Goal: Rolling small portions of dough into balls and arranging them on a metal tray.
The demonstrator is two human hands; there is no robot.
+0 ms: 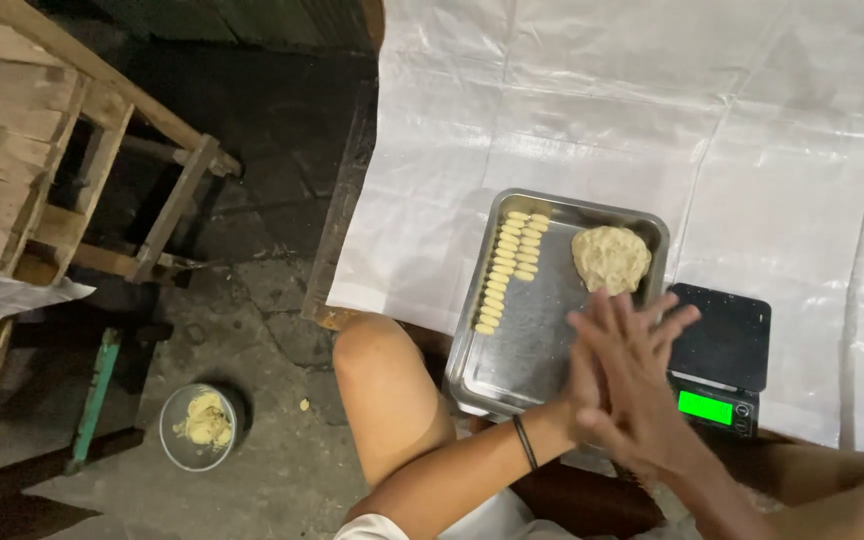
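Hands: left hand (592, 385) and right hand (642, 385) pressed palm to palm over the tray's near right corner; fingers straight and spread; whether anything lies between them, I cannot tell.
Tray (512, 370): metal, on the white-covered surface.
Dough lump (610, 258): far right in the tray.
Rolled pieces (508, 268): two rows along the tray's left side.
Scale (722, 355): black, just right of the tray.
Bowl (200, 428): on the floor, left.
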